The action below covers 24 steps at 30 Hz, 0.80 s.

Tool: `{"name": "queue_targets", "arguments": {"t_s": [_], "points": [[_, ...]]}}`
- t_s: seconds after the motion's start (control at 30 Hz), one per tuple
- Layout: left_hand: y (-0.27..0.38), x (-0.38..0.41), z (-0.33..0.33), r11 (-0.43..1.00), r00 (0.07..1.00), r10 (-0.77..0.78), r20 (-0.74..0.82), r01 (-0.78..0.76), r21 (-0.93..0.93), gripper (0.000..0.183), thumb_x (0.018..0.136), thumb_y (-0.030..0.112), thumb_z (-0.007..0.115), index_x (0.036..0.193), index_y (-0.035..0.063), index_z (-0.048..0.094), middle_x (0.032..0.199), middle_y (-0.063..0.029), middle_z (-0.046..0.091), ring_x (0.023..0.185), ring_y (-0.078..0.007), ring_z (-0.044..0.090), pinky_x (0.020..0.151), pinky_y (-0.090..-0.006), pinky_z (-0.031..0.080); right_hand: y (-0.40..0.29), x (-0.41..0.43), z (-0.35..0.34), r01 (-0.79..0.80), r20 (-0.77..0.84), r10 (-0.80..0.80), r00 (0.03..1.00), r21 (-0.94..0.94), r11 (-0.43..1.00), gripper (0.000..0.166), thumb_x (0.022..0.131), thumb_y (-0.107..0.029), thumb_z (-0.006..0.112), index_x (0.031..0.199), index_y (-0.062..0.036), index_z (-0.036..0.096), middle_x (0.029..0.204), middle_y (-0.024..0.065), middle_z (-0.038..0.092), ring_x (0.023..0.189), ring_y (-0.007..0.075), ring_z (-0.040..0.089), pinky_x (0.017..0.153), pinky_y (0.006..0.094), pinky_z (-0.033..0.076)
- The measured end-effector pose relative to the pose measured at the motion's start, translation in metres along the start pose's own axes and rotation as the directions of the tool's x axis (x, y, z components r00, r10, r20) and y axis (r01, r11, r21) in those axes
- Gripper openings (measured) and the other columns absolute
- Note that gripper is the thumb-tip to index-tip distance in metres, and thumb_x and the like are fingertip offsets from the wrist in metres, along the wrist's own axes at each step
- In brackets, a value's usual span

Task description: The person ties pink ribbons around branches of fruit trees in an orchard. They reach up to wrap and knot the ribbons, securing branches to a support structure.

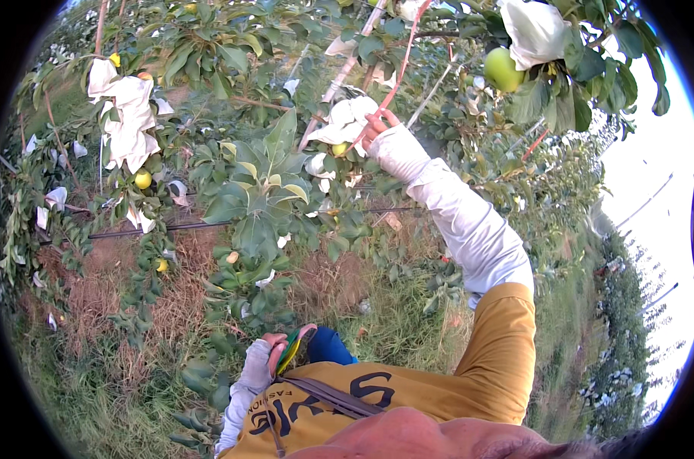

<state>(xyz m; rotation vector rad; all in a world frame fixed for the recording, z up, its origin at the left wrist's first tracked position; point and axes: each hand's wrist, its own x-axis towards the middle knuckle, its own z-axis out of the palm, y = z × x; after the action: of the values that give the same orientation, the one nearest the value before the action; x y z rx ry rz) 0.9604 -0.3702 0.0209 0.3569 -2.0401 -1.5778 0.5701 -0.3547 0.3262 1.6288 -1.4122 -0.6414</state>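
Note:
Raised towards the branches, my right hand [378, 129] pinches a long pink-red ribbon [405, 57], which runs up past the hand and ends in a tail below it. Just left of the fingers, a bunch of white fruit bags [347, 117] hangs on the tree, with a yellow-green apple [340, 149] under it. Low beside my waist, my left hand [275, 339] is closed on a bundle of pink, green and yellow ribbons [290, 351]. Both arms wear pale sleeves.
White bags [130, 117] and a yellow apple [143, 179] hang at the left. A green apple [503, 70] hangs beside a white bag [533, 34] at upper right. Slanting poles [342, 74], a dark horizontal pipe [192, 226], leafy branches and grass lie around me.

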Motion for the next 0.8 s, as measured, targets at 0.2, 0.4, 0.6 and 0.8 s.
{"name": "queue_targets", "arguments": {"t_s": [0.2,0.4,0.6,0.8], "points": [[0.013,0.034,0.024,0.997,0.996,0.026,-0.085,-0.032,-0.065,0.016,0.089,0.001,0.048,0.103,-0.0001,0.055,0.088,-0.0109,0.061,0.08,-0.0173,0.06,0.072,-0.0288,0.047,0.031,0.011,0.02,0.08,-0.128,-0.084,0.988,-0.032,0.996,0.019,0.071,-0.014,0.054,0.09,-0.0113,0.052,0.099,0.0044,0.055,0.107,0.0221,0.049,0.098,0.0439,0.034],[0.038,0.108,0.057,0.969,0.994,0.015,-0.104,-0.04,-0.242,0.019,0.09,0.001,0.047,0.106,-0.0014,0.054,0.091,-0.0102,0.062,0.082,-0.0155,0.06,0.076,-0.0275,0.047,0.046,0.02,0.074,0.105,-0.115,-0.096,0.989,0.075,0.992,0.004,0.069,-0.013,0.054,0.072,-0.0098,0.055,0.076,0.0047,0.054,0.089,0.0219,0.053,0.099,0.0442,0.034],[0.063,0.226,0.088,0.958,0.987,0.094,-0.133,-0.126,-0.258,0.019,0.09,0.002,0.046,0.105,-0.001,0.057,0.084,-0.0093,0.063,0.079,-0.014,0.06,0.074,-0.0269,0.049,0.064,0.016,0.126,0.185,-0.103,-0.181,0.978,0.028,0.982,0.003,0.067,-0.011,0.054,0.066,-0.0129,0.052,0.067,0.0035,0.048,0.077,0.0199,0.052,0.098,0.041,0.034],[0.074,0.334,0.109,0.868,0.962,0.131,-0.239,-0.228,-0.441,0.018,0.092,0.007,0.045,0.103,-0.0024,0.055,0.087,-0.0081,0.062,0.075,-0.0127,0.059,0.07,-0.0249,0.048,0.09,0.015,0.121,0.317,-0.061,-0.312,0.948,0.106,0.942,0.005,0.07,-0.011,0.053,0.067,-0.0154,0.053,0.071,0.0034,0.05,0.078,0.02,0.052,0.097,0.0392,0.032]]}}
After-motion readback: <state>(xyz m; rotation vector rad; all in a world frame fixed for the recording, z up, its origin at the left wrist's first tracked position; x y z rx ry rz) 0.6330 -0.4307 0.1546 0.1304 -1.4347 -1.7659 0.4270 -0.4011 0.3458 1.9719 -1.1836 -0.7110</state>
